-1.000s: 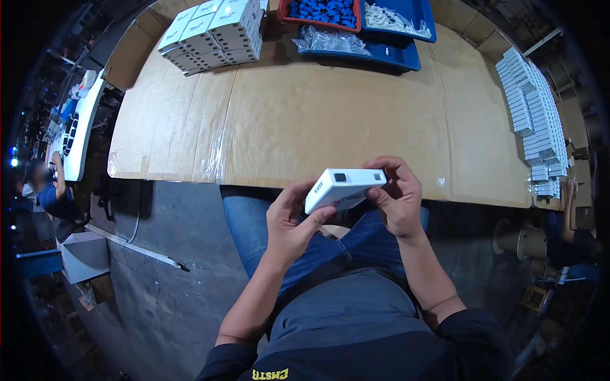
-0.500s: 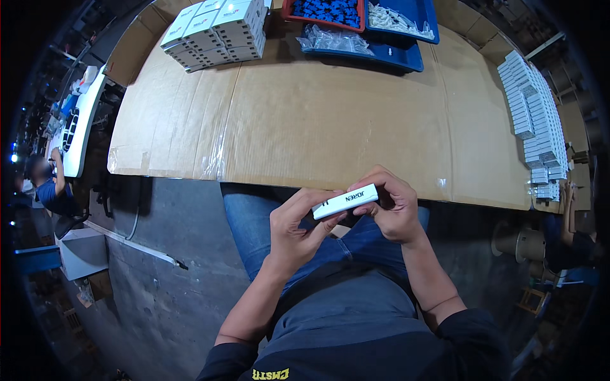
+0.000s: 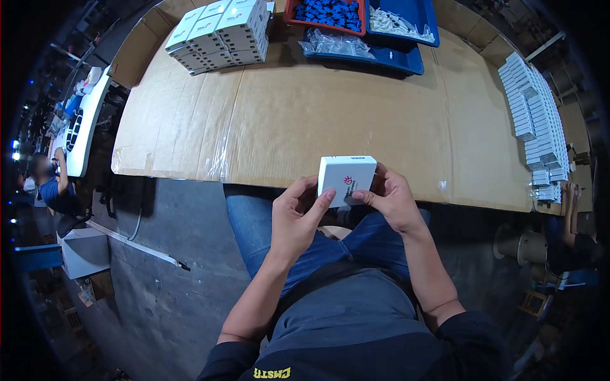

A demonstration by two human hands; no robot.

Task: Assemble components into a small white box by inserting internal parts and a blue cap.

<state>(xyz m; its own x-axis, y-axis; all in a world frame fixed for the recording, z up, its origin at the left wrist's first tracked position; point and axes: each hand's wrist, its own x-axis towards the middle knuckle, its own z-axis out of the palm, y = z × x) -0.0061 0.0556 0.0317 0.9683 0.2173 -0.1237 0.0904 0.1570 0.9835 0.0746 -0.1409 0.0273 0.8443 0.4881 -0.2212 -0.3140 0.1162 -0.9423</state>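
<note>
Holding a small white box (image 3: 346,180), both hands (left hand (image 3: 295,219), right hand (image 3: 389,200)) hover over a cardboard-covered table (image 3: 318,120).

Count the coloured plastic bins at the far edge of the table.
3. A red bin of blue parts sits left, a blue bin of white parts right of it, and a blue tray with a clear bag in front. Others may lie beyond the frame.

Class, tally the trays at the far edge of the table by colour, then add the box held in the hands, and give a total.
Red tray: 1
Blue trays: 2
Held white box: 1
Total: 4
</note>
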